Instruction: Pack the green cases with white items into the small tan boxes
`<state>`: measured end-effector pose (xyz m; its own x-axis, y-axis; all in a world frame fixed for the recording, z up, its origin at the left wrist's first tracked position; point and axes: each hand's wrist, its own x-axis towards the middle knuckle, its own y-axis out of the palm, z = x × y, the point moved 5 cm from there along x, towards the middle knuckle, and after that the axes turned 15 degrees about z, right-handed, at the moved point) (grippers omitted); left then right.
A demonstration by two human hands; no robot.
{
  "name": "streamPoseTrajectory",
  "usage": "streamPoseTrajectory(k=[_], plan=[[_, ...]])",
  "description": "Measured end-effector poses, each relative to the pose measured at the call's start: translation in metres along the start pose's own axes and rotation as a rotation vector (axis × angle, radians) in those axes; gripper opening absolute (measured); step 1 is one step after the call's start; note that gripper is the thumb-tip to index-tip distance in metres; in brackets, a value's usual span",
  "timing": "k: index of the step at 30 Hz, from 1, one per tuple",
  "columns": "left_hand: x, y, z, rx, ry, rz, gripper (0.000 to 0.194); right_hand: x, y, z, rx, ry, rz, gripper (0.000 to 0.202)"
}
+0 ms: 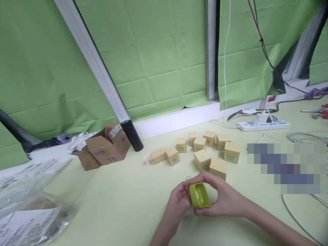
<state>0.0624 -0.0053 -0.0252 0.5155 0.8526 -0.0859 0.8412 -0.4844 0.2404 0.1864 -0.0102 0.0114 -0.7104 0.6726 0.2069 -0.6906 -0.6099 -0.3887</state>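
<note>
Lime-green plastic case [201, 195] between our two hands, over the table [110, 208], before ten small cardboard boxes [231, 152].
Its hollow faces us, long axis slanting near to far; our right hand [223, 197] pinches it; our left hand [180, 201] curls alongside, its grip too hidden to tell.

Bright, soft, slightly blurred hands

Office-like workroom: long pale table [115, 205], power strip [263, 125], cables, small cartons [232, 152].

Ten small boxes [231, 152], one green case [199, 195]
</note>
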Motion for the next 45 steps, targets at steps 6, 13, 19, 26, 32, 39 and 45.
streamPoseTrajectory(k=[6,13,19,26,32,39,45], plan=[[0.002,-0.009,0.01,-0.112,0.059,0.035,0.02,-0.001,-0.008,-0.001,0.122,-0.08,-0.124,0.041],[-0.004,-0.012,-0.007,-0.499,0.295,-0.088,0.019,-0.002,-0.023,-0.014,-0.239,0.087,-0.233,0.051],[-0.011,-0.002,0.003,-0.198,0.248,-0.187,0.02,0.005,0.009,-0.014,-0.401,0.0,-0.174,0.036],[-0.01,0.0,0.005,-0.112,0.278,-0.136,0.015,0.003,0.005,-0.019,-0.456,-0.007,-0.198,0.041],[-0.009,0.002,0.001,-0.114,0.242,-0.102,0.026,0.001,0.004,-0.012,-0.508,-0.04,-0.194,0.041],[-0.008,0.0,0.002,-0.091,0.217,-0.088,0.025,0.003,0.004,-0.013,-0.582,-0.024,-0.172,0.04],[-0.008,0.001,0.0,-0.057,0.207,0.023,0.032,0.004,0.003,-0.012,-0.579,0.061,-0.096,0.041]])
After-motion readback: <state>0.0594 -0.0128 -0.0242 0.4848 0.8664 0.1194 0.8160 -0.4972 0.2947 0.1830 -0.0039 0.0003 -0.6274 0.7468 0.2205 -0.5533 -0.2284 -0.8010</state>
